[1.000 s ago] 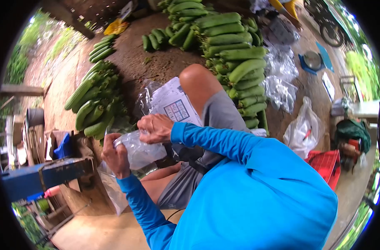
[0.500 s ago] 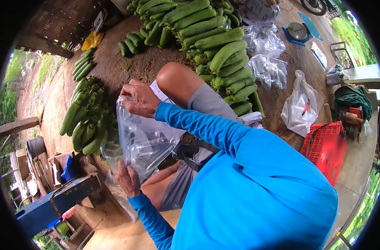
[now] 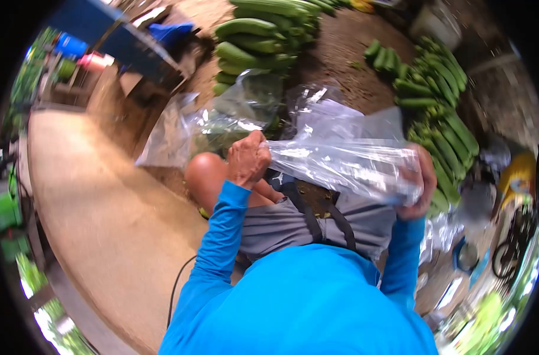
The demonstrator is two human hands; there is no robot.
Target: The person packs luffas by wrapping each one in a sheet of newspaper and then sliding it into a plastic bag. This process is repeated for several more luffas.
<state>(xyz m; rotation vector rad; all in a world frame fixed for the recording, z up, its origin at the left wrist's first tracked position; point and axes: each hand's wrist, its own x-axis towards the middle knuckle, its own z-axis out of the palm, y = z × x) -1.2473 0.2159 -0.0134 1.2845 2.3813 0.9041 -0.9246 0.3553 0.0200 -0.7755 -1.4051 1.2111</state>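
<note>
A clear plastic bag (image 3: pixel 340 161) is stretched sideways between both hands, above my lap. My left hand (image 3: pixel 247 158) is closed on its left end, just above my bare knee (image 3: pixel 205 173). At the other end of the bag, my right hand (image 3: pixel 416 184) grips it, partly hidden behind the plastic. Both arms wear bright blue sleeves. Nothing can be seen inside the bag.
Piles of long green gourds lie on the dirt ahead (image 3: pixel 254 36) and to the right (image 3: pixel 441 112). More clear bags (image 3: pixel 222 121) sit on the ground past my knee. A blue bench (image 3: pixel 127 35) stands at the upper left, a concrete floor (image 3: pixel 98 219) to the left.
The view has swung round sharply. The bag, held upright and spread open half a second ago, is now pulled out sideways between my hands.
</note>
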